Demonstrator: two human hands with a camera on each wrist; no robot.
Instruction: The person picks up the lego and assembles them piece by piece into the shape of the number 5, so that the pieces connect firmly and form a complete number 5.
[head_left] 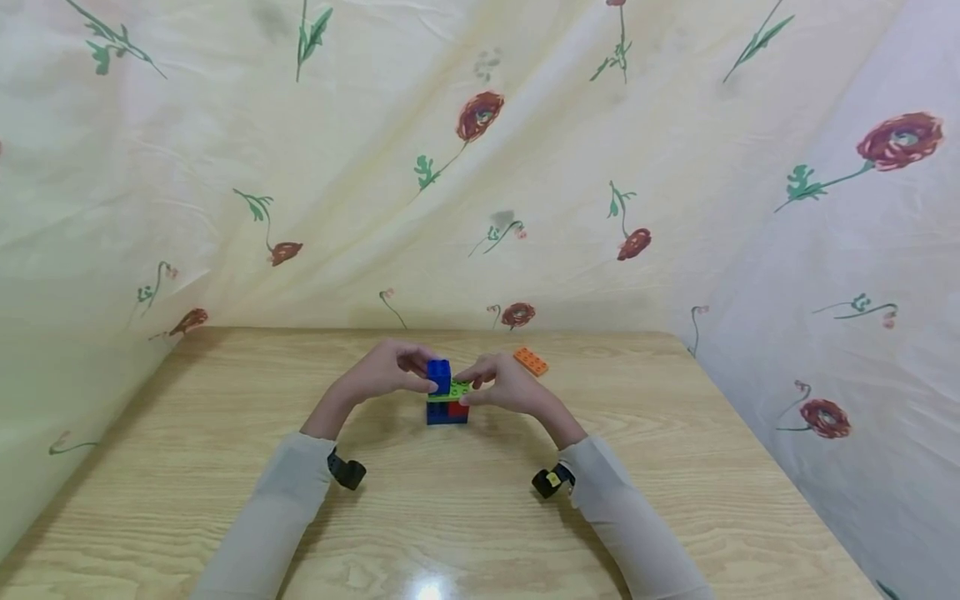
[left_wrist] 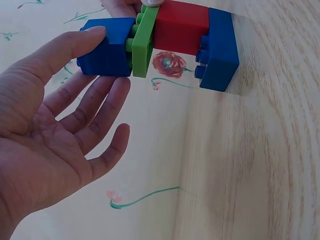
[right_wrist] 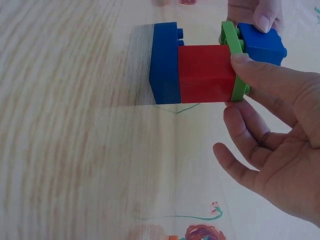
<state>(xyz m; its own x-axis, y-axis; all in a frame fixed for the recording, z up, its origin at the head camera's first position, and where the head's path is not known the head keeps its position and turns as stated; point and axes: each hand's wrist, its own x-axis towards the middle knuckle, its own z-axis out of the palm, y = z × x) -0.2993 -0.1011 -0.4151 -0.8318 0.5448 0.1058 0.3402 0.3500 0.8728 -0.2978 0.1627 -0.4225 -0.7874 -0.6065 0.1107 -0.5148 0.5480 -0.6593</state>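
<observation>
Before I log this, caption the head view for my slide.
Left hand pinching a blue block over a green plate, right hand gripping the plate's edge, orange brick lying beyond.

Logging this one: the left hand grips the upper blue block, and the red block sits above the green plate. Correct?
Not quite: the head view shows the red block below the green plate. The left hand does grip the upper blue block.

Pale grey long slvs [head_left: 258,525] — blk wrist cams [head_left: 349,474], R one w/ yellow mark [head_left: 554,479]
</observation>
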